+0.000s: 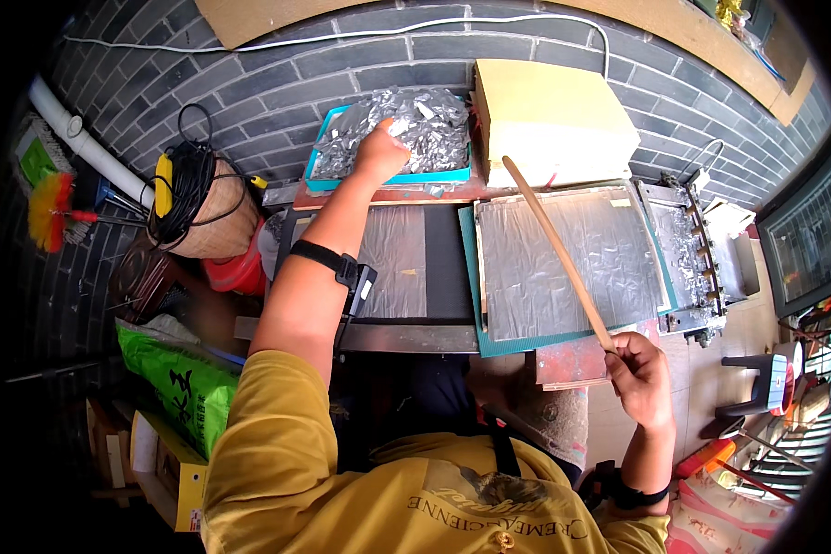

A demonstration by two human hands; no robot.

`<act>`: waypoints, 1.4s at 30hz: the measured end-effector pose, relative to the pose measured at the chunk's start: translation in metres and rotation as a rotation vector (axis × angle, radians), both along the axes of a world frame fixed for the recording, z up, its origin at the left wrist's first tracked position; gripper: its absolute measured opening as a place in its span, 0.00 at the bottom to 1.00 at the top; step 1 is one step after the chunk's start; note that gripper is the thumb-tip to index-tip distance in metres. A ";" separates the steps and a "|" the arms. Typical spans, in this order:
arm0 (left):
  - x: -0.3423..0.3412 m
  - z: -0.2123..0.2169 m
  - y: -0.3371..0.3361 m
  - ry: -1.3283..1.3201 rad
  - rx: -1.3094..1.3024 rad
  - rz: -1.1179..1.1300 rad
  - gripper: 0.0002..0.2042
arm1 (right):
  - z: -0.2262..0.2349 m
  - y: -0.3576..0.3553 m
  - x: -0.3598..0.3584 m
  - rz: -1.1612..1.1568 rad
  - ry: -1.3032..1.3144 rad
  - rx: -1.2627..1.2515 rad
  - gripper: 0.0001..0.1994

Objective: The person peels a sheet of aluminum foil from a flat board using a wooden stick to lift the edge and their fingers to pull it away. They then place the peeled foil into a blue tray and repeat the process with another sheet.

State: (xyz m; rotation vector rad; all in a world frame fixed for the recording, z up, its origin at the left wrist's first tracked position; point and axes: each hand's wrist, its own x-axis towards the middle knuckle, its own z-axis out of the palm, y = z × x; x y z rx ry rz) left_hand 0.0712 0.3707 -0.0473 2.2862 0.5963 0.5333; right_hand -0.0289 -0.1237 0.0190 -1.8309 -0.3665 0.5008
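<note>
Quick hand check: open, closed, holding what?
Left hand: at the silver scraps; whether it grips any can't be told.
Right hand: closed, holding the wooden stick.

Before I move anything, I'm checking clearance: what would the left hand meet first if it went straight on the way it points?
Likely the crumpled silver foil scraps in the turquoise rectangular tray; the left hand may be touching them, but depth is unclear.

slim wooden stick (560, 247) slanting over a wrinkled silver sheet (531, 277); crumpled foil scraps (437, 125) heaped in blue tray (434, 177)
</note>
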 end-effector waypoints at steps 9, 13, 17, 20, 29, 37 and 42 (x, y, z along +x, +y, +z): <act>0.000 0.010 -0.010 0.175 0.164 0.071 0.37 | -0.002 0.007 -0.003 0.032 -0.002 -0.001 0.05; 0.003 0.002 -0.012 0.120 0.077 0.050 0.37 | -0.004 0.010 -0.004 0.055 -0.080 0.011 0.04; 0.003 -0.001 -0.004 -0.029 -0.080 0.047 0.37 | -0.001 0.006 -0.005 0.013 -0.015 0.031 0.05; -0.002 0.003 0.009 -0.094 -0.166 0.037 0.36 | 0.000 0.003 -0.004 0.015 0.001 0.013 0.05; -0.031 0.052 0.000 -0.104 -0.212 -0.122 0.34 | -0.008 0.004 -0.007 0.026 -0.062 0.035 0.04; -0.038 0.074 -0.007 -0.124 -0.267 -0.066 0.32 | -0.015 0.009 -0.008 0.026 -0.129 0.065 0.04; -0.030 0.076 -0.004 -0.127 -0.167 -0.019 0.31 | -0.010 0.032 0.003 0.105 -0.262 -0.039 0.05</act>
